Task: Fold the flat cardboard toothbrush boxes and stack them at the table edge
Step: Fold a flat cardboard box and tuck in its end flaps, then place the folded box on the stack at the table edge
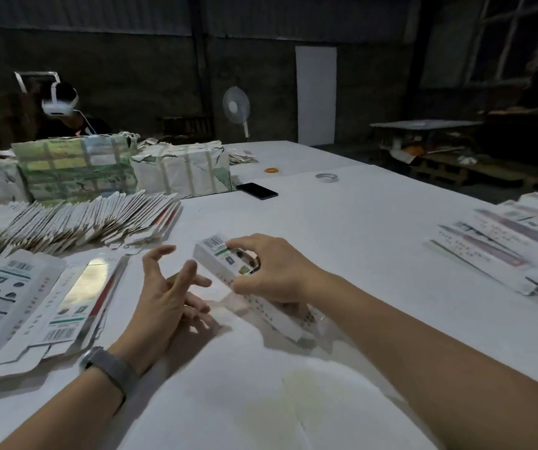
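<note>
Gripping a long white printed cardboard toothbrush box point(228, 259) with your right hand point(269, 271), thumb and fingers curled round it above the white table point(342, 222), you hold your left hand point(163, 292) beside it, fingers spread, empty.
</note>
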Motion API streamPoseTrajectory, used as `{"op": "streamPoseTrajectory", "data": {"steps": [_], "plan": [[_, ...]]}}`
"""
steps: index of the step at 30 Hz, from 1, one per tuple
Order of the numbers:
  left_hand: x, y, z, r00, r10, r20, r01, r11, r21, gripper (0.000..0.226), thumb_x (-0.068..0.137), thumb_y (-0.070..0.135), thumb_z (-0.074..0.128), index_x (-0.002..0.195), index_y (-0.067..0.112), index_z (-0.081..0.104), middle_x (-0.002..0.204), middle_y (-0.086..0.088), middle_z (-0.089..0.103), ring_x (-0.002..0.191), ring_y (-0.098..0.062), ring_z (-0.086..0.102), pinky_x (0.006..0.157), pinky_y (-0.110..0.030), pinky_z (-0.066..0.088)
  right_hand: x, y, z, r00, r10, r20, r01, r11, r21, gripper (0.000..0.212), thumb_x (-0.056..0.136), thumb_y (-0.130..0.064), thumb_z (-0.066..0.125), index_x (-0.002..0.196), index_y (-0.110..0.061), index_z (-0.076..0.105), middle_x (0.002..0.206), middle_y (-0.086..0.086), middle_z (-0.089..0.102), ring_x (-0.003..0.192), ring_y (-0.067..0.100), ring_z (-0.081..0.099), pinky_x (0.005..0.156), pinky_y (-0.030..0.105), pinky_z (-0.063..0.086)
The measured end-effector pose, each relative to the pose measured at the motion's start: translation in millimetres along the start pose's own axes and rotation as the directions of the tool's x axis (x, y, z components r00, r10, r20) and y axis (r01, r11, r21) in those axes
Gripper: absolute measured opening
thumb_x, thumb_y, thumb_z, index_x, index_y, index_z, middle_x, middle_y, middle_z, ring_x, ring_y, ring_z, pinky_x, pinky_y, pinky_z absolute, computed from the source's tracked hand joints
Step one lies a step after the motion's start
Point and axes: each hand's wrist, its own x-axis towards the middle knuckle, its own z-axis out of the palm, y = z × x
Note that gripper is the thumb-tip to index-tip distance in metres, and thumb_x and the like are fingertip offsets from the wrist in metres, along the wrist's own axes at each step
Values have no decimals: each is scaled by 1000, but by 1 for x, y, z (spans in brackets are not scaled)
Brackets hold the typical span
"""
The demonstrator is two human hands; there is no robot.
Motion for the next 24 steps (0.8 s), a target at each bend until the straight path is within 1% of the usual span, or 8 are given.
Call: {"op": "streamPoseTrajectory", "data": {"steps": [3, 7, 10, 12, 14, 18, 22, 24], "plan": [[0, -2, 0, 1000, -4, -13, 4, 998, 55, 48, 72, 72, 73, 109, 58, 46, 89, -16, 71, 48, -28, 62, 38, -28, 44, -26, 35, -33, 992, 123, -19, -124, 991, -46, 71, 82, -36, 72, 148, -30, 46, 139, -4, 52, 121, 16, 51, 102, 36, 45], [0, -7, 1, 1000, -5, 4, 4, 995, 98, 50, 73, 71, 75, 113, 54, 49, 84, -15, 70, 46, -27, 58, 40, -29, 44, -70, 93, -87, 948, 296, -120, -315, 927, -201, 66, 84, -38, 70, 146, -29, 48, 139, -5, 48, 124, 17, 49, 103, 40, 44], [4, -12, 1, 1000, -1, 12, 0, 995, 100, 38, 78, 58, 69, 111, 51, 53, 81, -16, 69, 44, -24, 58, 41, -28, 43, -102, 141, -134, 882, 419, -215, -470, 815, -340, 50, 84, -38, 68, 131, -22, 60, 133, -1, 50, 119, 22, 52, 100, 42, 45], [6, -15, 1, 1000, -5, 18, 3, 994, 110, 36, 80, 56, 68, 113, 49, 55, 79, -17, 69, 43, -25, 57, 43, -29, 44, -120, 172, -160, 820, 472, -324, -568, 743, -354, 43, 84, -37, 67, 123, -22, 64, 127, 2, 53, 116, 25, 54, 98, 43, 47], [8, -17, -1, 1000, -15, 12, 13, 993, 115, 37, 79, 57, 68, 113, 46, 57, 77, -16, 68, 43, -25, 57, 46, -33, 47, -136, 199, -175, 780, 513, -359, -623, 689, -369, 39, 85, -35, 67, 122, -20, 66, 128, 4, 55, 120, 26, 52, 98, 41, 46], [8, -19, -3, 998, -64, 21, 62, 991, 118, 45, 73, 58, 71, 113, 38, 62, 70, -18, 65, 38, -23, 49, 54, -48, 49, -162, 239, -181, 742, 521, -420, -670, 573, -473, 34, 91, -33, 59, 124, -28, 64, 130, 0, 53, 123, 24, 47, 91, 40, 49], [6, -15, -3, 996, -77, 32, 72, 988, 137, 47, 75, 60, 69, 113, 33, 63, 71, -17, 64, 38, -22, 48, 47, -39, 47, -166, 258, -187, 703, 489, -516, -703, 367, -609, 32, 99, -24, 46, 126, -35, 59, 130, -3, 53, 121, 25, 42, 94, 39, 39], [5, -12, 1, 996, -84, 29, 79, 989, 127, 42, 76, 57, 67, 110, 31, 64, 68, -15, 64, 38, -21, 49, 49, -36, 46, -161, 258, -182, 710, 453, -540, -694, 317, -646, 35, 100, -26, 44, 130, -36, 57, 132, -4, 52, 121, 24, 42, 95, 39, 37]]}}
